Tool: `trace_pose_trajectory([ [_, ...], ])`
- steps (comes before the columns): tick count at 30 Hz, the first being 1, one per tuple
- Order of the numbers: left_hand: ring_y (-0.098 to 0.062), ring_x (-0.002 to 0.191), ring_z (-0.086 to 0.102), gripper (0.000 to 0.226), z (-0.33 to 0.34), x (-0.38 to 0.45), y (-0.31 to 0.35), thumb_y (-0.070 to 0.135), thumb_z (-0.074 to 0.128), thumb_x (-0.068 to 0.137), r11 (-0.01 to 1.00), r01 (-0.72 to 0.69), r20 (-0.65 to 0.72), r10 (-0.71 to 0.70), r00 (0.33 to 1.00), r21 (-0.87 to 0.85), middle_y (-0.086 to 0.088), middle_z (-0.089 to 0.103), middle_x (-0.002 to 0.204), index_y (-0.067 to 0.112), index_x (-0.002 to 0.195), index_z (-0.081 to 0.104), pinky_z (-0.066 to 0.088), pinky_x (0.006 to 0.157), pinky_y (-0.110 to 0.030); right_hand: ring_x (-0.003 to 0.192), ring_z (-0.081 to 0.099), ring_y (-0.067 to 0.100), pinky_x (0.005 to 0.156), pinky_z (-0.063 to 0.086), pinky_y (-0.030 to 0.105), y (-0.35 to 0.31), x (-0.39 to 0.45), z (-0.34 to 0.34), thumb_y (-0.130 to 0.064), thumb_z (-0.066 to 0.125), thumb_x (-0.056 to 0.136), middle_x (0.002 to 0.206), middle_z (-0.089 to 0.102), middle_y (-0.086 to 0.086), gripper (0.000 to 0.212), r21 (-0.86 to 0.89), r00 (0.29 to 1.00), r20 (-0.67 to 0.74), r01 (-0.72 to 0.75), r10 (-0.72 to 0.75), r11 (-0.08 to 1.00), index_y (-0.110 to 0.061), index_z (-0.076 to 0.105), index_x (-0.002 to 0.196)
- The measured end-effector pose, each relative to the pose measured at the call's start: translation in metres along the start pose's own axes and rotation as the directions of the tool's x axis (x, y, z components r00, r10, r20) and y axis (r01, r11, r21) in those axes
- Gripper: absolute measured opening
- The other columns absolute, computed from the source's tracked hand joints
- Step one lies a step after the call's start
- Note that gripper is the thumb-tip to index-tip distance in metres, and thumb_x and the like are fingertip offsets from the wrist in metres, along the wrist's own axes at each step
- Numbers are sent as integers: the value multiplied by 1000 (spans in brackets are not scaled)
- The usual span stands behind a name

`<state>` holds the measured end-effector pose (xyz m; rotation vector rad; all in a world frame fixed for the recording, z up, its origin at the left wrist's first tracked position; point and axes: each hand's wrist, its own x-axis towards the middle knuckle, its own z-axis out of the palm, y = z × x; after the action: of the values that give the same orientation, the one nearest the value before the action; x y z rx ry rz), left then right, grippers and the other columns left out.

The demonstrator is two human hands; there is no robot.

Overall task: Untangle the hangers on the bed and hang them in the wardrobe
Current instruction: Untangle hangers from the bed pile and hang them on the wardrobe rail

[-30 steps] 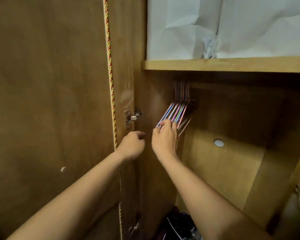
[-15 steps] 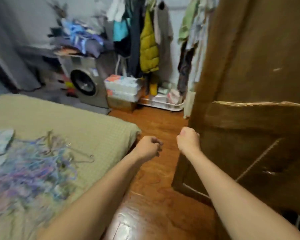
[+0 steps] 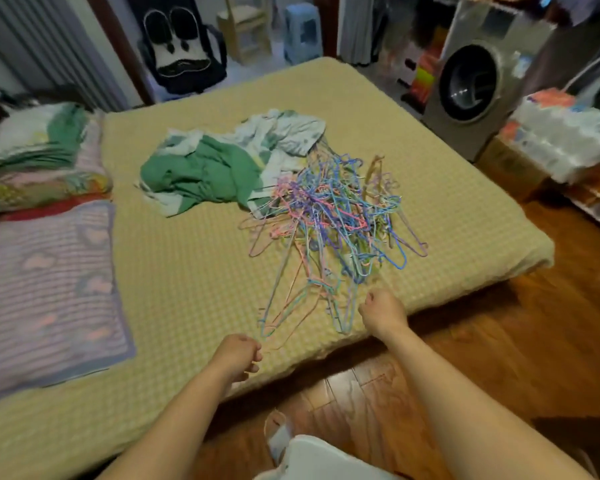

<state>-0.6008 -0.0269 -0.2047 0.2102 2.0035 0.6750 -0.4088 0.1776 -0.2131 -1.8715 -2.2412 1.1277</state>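
A tangled heap of thin wire hangers in pink, blue, purple and tan lies on the yellow-green bed, near its front right corner. My right hand hovers at the bed's edge just right of the nearest hangers, fingers curled, holding nothing. My left hand is over the front edge of the bed, lower left of the heap, loosely curled and empty. The wardrobe is out of view.
A crumpled green and white cloth lies behind the heap. Folded bedding and a striped blanket sit at the left. A washing machine and stacked packages stand at the right on the wooden floor.
I have turned from the wardrobe, where my hands were at the hung hangers, round to the bed. Both hands now reach toward the heap of hangers, empty.
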Motion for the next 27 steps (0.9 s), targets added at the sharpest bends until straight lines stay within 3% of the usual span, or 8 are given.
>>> trace_pose_trajectory([
  [3,-17,60,56,19,-26,32,-4,12,44,96,1000,8,-10,-8,1000,-22,-3,62,78,11,98,63,37,57,-23,86,58,36,67,34,30,-11,10,38,-13,50,89,90,64,21,30,-54,998,38,-40,42,998,-19,39,62],
  [6,-17,63,55,20,-31,52,4,13,43,98,997,0,31,3,1000,-75,-4,63,81,10,98,63,38,55,-23,81,56,34,71,45,35,-11,21,55,-14,54,87,81,59,17,29,-98,990,67,-121,128,988,-18,41,61],
  [10,-20,64,54,19,-28,87,1,13,44,100,993,45,83,-36,996,-107,-6,62,80,9,97,63,36,54,-25,93,62,36,72,45,34,-8,58,76,-13,60,84,87,65,17,29,-109,974,105,-192,203,975,-17,45,60],
  [13,-19,60,55,19,-25,116,-13,13,48,100,978,147,57,-140,989,-146,-8,64,81,7,96,65,39,56,-25,100,63,38,76,45,34,-1,101,106,-23,58,88,105,68,20,14,-68,955,168,-237,245,969,-9,59,86],
  [18,-24,64,55,14,-31,153,-17,8,54,99,912,283,-17,-301,953,-295,-17,60,85,-3,103,62,44,47,-22,100,64,39,86,52,39,6,190,154,-27,54,90,109,66,20,27,13,931,237,-288,277,957,-12,51,112],
  [21,-25,65,58,15,-29,175,-22,7,51,100,899,301,-95,-346,933,-318,-19,63,88,-1,102,63,46,53,-25,107,63,41,92,52,45,9,246,176,-25,58,87,118,64,23,46,76,906,199,-396,375,915,-6,46,127],
  [25,-24,63,58,18,-11,211,-31,5,48,99,909,328,-102,-363,926,-258,-13,66,80,6,93,66,43,55,-25,117,58,43,96,45,40,4,278,186,-14,53,93,123,62,27,34,93,901,129,-427,414,900,4,59,120],
  [27,-22,59,54,21,4,226,-29,3,48,98,920,332,-75,-354,932,-209,-11,63,73,9,86,64,40,49,-22,109,60,44,90,47,43,2,272,189,-15,51,95,111,66,29,25,126,935,100,-351,340,928,2,66,106],
])
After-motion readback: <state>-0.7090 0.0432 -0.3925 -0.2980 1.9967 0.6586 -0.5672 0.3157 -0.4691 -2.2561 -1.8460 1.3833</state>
